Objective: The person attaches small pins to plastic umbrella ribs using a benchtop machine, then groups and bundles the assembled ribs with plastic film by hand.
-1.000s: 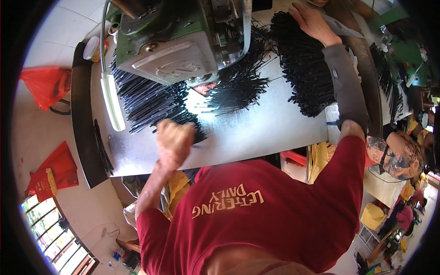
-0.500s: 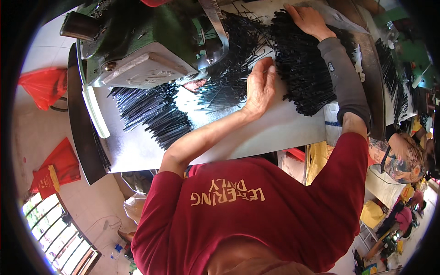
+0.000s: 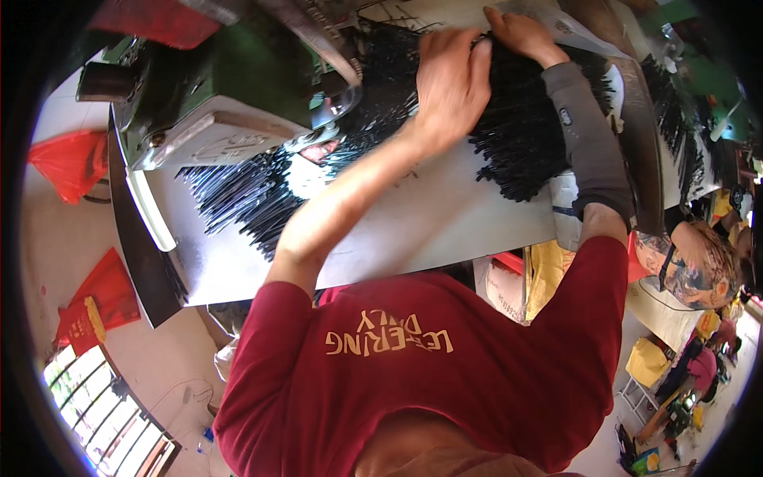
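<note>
My left hand (image 3: 453,89) is over the near side of the far middle heap of thin black strips (image 3: 381,75), its thumb apart from the fingers. Motion blurs it slightly, and I see nothing held in it. At the far end of the right-hand pile of black strips (image 3: 520,151) rests my right hand (image 3: 520,36), fingers loosely stretched and spread. A grey sleeve covers that forearm. Another bundle of black strips (image 3: 238,199) lies on the left of the pale tabletop (image 3: 413,219), under the machine's front.
A green machine (image 3: 214,87) with a metal front plate overhangs the table's left side, its lamp lighting the strips. A clear plastic sheet (image 3: 576,30) lies beyond my right hand. Further right are more black strips (image 3: 675,119) and another person's arm (image 3: 691,258).
My left hand has moved away from me, from the bare strip of table up to the far strips. My right hand stays at the right pile's far end. The whole view has shifted slightly.
</note>
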Action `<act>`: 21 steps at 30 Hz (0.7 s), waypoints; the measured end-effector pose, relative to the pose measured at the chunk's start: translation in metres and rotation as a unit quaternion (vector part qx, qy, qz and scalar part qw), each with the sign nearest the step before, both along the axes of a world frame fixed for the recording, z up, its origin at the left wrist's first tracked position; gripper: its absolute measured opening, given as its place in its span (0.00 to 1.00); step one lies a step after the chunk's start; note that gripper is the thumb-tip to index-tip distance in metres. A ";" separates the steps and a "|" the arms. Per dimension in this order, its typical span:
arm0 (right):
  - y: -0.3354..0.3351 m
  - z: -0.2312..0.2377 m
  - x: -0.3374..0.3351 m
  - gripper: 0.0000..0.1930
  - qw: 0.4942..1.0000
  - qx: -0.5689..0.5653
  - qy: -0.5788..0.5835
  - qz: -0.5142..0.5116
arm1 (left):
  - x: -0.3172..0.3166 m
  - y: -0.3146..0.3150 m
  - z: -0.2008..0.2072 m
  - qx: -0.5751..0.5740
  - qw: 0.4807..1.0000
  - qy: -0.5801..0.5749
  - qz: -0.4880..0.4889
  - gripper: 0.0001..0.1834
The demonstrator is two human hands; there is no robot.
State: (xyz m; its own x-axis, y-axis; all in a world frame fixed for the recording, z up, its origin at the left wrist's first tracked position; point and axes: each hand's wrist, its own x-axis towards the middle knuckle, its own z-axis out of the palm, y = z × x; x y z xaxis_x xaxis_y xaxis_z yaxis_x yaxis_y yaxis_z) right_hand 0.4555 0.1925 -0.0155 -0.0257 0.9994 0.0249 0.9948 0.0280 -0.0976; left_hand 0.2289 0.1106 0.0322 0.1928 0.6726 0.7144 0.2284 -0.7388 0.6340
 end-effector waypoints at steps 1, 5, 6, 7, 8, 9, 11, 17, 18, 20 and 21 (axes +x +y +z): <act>-0.005 -0.016 0.030 0.18 0.996 0.041 -0.051 0.052 | 0.023 0.023 0.013 0.017 0.996 0.042 -0.080 0.13; -0.042 0.039 -0.039 0.15 0.998 0.052 0.007 0.024 | 0.083 0.099 0.009 -0.310 0.903 0.267 -0.132 0.27; -0.046 0.039 -0.036 0.16 0.998 0.055 0.007 -0.001 | 0.097 0.109 -0.003 -0.305 0.905 0.263 -0.138 0.27; -0.048 0.034 -0.035 0.16 0.998 0.058 0.011 -0.022 | 0.105 0.116 -0.017 -0.374 0.872 0.237 -0.209 0.31; -0.053 0.034 -0.035 0.17 0.994 0.096 0.051 -0.012 | 0.113 0.114 -0.021 -0.441 0.826 0.210 -0.281 0.36; -0.057 0.037 -0.032 0.17 0.994 0.097 0.049 -0.014 | 0.120 0.116 -0.024 -0.440 0.826 0.210 -0.283 0.36; -0.065 0.052 -0.033 0.17 0.978 0.062 0.200 -0.022 | 0.120 0.117 -0.023 -0.473 0.813 0.200 -0.274 0.41; -0.077 0.070 -0.009 0.10 0.941 0.120 0.315 0.012 | 0.113 0.099 -0.011 -0.553 0.762 0.019 -0.337 0.18; -0.080 0.081 -0.012 0.09 0.944 0.158 0.290 0.018 | 0.113 0.116 -0.031 -0.480 0.782 0.111 -0.382 0.46; -0.094 0.095 -0.014 0.08 0.931 0.264 0.245 0.061 | 0.111 0.113 -0.046 -0.433 0.806 0.124 -0.384 0.47; -0.095 0.096 -0.012 0.11 0.889 0.313 0.316 0.111 | 0.113 0.110 -0.049 -0.381 0.826 0.136 -0.392 0.47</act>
State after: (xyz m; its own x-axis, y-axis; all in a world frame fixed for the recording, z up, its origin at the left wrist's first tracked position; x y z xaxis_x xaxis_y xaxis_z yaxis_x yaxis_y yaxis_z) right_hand 0.4435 0.0971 0.0805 -0.0030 0.7566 0.6539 0.7107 0.4616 -0.5309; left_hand 0.3417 0.2209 -0.0173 0.8665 0.4992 0.0001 0.0792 -0.1378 0.9873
